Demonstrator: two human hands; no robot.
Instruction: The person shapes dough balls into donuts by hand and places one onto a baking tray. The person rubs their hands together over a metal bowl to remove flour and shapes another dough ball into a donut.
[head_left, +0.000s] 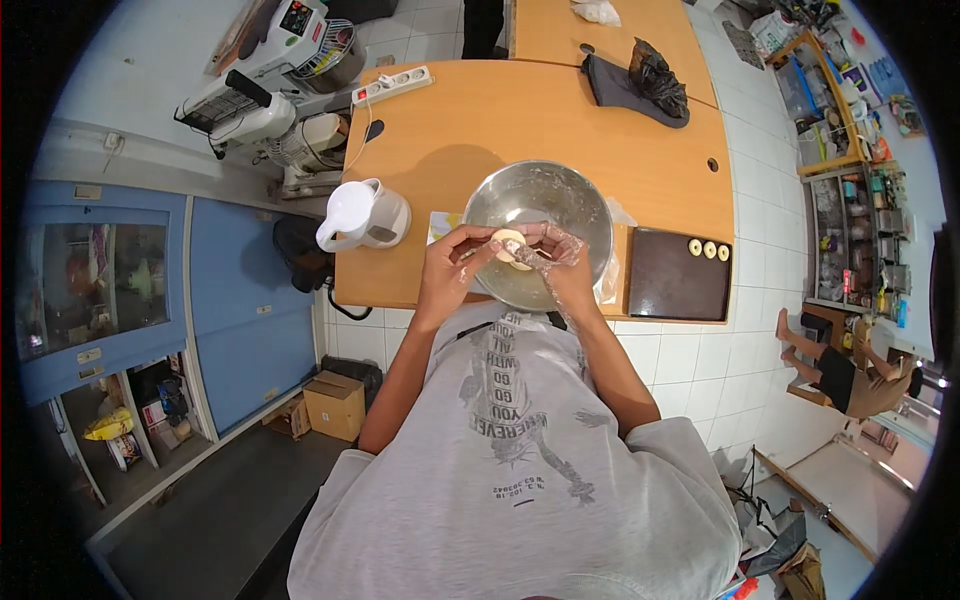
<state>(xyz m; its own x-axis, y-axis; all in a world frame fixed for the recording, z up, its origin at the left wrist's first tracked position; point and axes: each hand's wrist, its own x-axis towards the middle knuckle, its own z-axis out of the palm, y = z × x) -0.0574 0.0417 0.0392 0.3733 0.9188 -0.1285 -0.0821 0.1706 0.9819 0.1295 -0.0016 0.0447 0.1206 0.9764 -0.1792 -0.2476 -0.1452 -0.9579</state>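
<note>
Over the near side of a steel mixing bowl [540,185], my left hand [455,268] and my right hand [560,262] pinch a small pale round of dough [510,237] between them. Both thumbs press on its near side, and my fingers partly cover its shape. White flour or dough clings to my fingers, more of it on the right hand. Right of the bowl lies a dark baking tray [675,285] with three small dough rings [709,250] in a row at its far right corner.
A white jug [368,213] stands left of the bowl. Farther back are a white power strip [391,86] and a dark cloth-like item [625,95] with a black plastic bag [657,80]. Mixers [320,60] stand at the far left. Another person [850,370] sits at the right.
</note>
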